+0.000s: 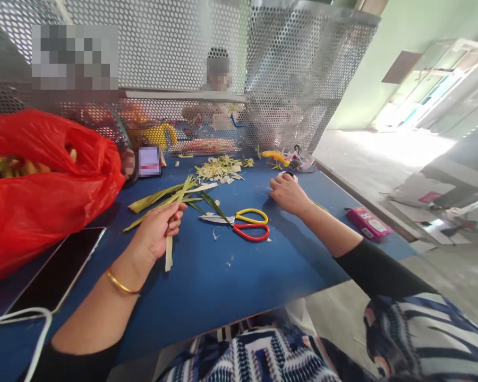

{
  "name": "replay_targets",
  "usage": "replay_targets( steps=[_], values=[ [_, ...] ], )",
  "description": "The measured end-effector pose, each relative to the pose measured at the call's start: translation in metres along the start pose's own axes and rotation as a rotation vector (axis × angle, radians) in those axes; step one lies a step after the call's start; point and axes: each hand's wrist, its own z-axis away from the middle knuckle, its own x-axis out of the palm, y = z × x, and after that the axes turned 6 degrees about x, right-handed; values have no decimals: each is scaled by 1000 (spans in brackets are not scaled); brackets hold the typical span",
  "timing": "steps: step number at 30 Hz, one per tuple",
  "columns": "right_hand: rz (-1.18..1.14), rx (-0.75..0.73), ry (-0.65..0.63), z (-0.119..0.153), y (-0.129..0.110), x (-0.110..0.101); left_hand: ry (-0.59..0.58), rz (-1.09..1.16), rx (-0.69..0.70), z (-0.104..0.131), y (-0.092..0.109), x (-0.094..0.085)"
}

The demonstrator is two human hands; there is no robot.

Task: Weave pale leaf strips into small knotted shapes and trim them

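My left hand (159, 229) is closed around a pale green leaf strip (169, 253), whose lower end hangs below the fist and whose upper part points away. More long green leaves (153, 198) lie just beyond it. Scissors (233, 219) with one yellow and one red handle rest between my hands, blades to the left. At the right, my right hand (287, 194) has curled fingers at a small white round object (290, 175), mostly covered by the hand. A heap of short leaf pieces (220, 170) sits near the back of the blue table (223, 281).
A red plastic bag (59, 185) and a phone (58, 270) with a white cable occupy the left. A pink box (368, 223) lies at the right edge. Behind the perforated metal screen (163, 53) sits a person.
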Motion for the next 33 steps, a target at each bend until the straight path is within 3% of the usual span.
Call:
replay_targets(
  steps=[4, 9, 17, 22, 29, 33],
  values=[
    [-4, -30, 17, -5, -9, 5, -12, -19, -1, 0, -1, 0],
    [-113, 97, 96, -4, -11, 13, -32, -23, -18, 0, -1, 0],
    [-233, 138, 161, 15, -26, 13, -132, -47, -79, 6, -1, 2],
    [-342, -37, 280, 41, -58, 2, -220, -90, -141, 14, -6, 16],
    [-311, -391, 489, 54, -106, -9, -299, -170, -220, 30, -24, 59],
    [-304, -521, 594, 61, -119, -17, -421, -73, -438, 33, -35, 72]
  ],
)
